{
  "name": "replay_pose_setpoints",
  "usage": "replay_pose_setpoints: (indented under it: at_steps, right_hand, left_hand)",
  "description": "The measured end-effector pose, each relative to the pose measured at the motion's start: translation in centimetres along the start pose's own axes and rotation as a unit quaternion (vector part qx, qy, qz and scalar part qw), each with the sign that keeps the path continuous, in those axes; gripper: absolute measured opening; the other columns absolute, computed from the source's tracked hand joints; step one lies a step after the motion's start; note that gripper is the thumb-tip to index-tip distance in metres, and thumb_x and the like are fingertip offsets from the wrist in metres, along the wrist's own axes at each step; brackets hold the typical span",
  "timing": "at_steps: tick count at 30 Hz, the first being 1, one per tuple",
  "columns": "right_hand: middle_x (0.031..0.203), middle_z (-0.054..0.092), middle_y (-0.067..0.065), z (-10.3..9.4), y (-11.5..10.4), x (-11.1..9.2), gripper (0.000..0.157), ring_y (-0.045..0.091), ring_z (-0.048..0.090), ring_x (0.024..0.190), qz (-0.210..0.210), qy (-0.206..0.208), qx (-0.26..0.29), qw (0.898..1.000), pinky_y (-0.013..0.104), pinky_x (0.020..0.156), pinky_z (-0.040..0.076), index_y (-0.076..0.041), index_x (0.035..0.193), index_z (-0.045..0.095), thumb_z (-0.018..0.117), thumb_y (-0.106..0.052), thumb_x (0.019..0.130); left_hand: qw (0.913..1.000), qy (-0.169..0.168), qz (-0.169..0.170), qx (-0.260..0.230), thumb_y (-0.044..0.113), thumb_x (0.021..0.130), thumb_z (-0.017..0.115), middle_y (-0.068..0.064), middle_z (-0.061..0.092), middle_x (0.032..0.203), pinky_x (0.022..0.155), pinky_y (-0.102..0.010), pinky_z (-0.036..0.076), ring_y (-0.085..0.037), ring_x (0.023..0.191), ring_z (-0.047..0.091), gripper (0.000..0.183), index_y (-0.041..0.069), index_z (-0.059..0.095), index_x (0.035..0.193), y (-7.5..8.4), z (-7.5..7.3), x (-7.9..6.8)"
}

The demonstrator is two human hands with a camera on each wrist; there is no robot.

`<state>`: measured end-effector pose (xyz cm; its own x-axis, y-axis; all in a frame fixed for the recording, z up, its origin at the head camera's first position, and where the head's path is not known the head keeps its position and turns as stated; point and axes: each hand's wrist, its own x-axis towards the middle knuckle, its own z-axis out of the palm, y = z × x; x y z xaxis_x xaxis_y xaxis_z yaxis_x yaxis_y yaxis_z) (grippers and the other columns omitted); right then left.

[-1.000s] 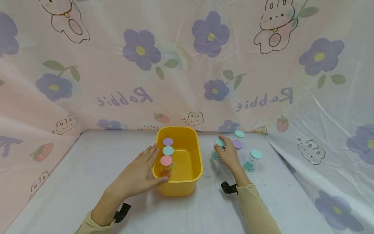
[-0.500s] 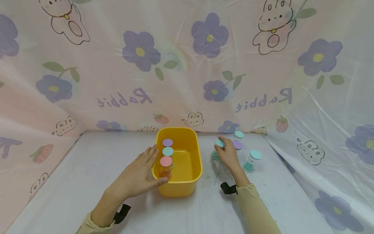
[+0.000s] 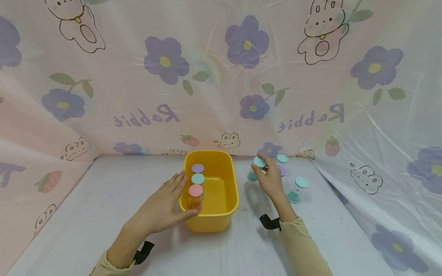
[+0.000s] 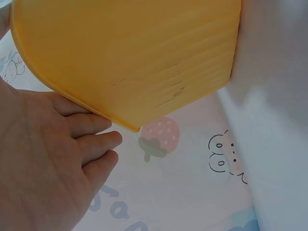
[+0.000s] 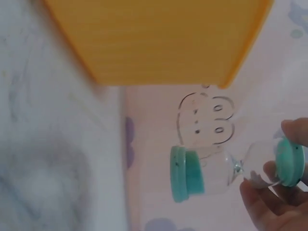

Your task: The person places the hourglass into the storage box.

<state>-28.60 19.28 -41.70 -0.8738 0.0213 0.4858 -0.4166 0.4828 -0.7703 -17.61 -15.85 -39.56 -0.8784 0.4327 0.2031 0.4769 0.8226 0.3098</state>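
My right hand (image 3: 271, 180) pinches the upper cap of a teal-capped sand timer (image 3: 253, 175). In the right wrist view this sand timer (image 5: 216, 171) hangs off the table, teal sand at its lower end. With straight fingers, my left hand (image 3: 159, 209) rests against the left rim of a yellow plastic bin (image 3: 236, 191); the left wrist view shows those fingers against the bin's wall (image 4: 134, 57). Inside, along the left side, stand a purple-capped sand timer (image 3: 198, 168), a teal-capped sand timer (image 3: 198, 179) and a pink-capped sand timer (image 3: 196, 199).
Right of the bin stand another teal-capped timer (image 3: 297, 189), a purple-capped timer (image 3: 282, 171) partly behind my right hand, and a further teal-capped timer (image 3: 282, 158) at the back. A printed sheet (image 3: 207, 96) with rabbits and flowers rises behind the white table (image 3: 121, 184).
My right hand has lifted the teal-capped sand timer off the table, slightly up and to the left. The left hand and the bin stay where they were.
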Motion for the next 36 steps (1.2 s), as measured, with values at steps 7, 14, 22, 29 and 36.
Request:
replay_pose_setpoints:
  at_steps: [7, 14, 22, 29, 36]
  right_hand:
    - [0.13, 0.059, 0.023, -0.3, -2.3, -0.4, 0.047, 0.032, 0.062, 0.115, -0.049, 0.023, 0.019, 0.998, 0.042, 0.101, 0.057, 0.004, 0.14, 0.06, 0.074, -0.007, 0.097]
    - [0.128, 0.059, 0.03, -0.3, -4.5, -1.0, 0.047, 0.02, 0.062, 0.109, -0.098, 0.033, 0.038, 0.994, 0.012, 0.1, 0.049, 0.012, 0.138, 0.058, 0.072, 0.005, 0.094]
    - [0.127, 0.063, 0.019, -0.5, -6.9, -1.9, 0.044, 0.01, 0.061, 0.109, -0.161, 0.025, 0.071, 0.984, 0.017, 0.1, 0.053, 0.003, 0.135, 0.064, 0.075, 0.004, 0.092]
    - [0.129, 0.064, 0.016, -0.4, -8.9, -3.0, 0.044, 0.016, 0.063, 0.11, -0.203, 0.015, 0.089, 0.975, 0.021, 0.102, 0.053, 0.002, 0.134, 0.065, 0.075, 0.007, 0.091]
    - [0.13, 0.064, 0.015, 0.3, -10.0, -3.8, 0.046, 0.021, 0.063, 0.111, -0.211, -0.015, 0.106, 0.972, 0.024, 0.101, 0.055, 0.0, 0.134, 0.065, 0.075, 0.009, 0.09]
  left_hand:
    - [1.0, -0.002, -0.004, 0.004, 0.082, 0.091, 0.05, -0.015, 0.013, 0.173, 0.127, -0.055, 0.022, -0.036, 0.158, 0.018, 0.114, -0.002, 0.025, 0.163, 0.0, -0.1, 0.1]
    - [1.0, 0.0, -0.003, 0.003, 0.08, 0.091, 0.052, -0.016, 0.014, 0.173, 0.127, -0.055, 0.022, -0.037, 0.158, 0.019, 0.112, -0.003, 0.026, 0.162, 0.0, -0.1, 0.0]
    - [1.0, 0.003, -0.001, 0.0, 0.077, 0.093, 0.055, -0.016, 0.015, 0.173, 0.127, -0.056, 0.022, -0.036, 0.158, 0.018, 0.11, -0.003, 0.026, 0.162, 0.0, 0.0, 0.0]
    - [1.0, 0.001, 0.002, 0.003, 0.08, 0.093, 0.049, -0.016, 0.016, 0.172, 0.126, -0.057, 0.023, -0.038, 0.158, 0.019, 0.11, -0.003, 0.027, 0.162, -0.1, 0.1, 0.0]
    - [1.0, 0.004, 0.003, 0.005, 0.079, 0.094, 0.05, -0.016, 0.016, 0.172, 0.126, -0.056, 0.023, -0.037, 0.158, 0.019, 0.109, -0.002, 0.026, 0.162, 0.0, 0.1, 0.0]
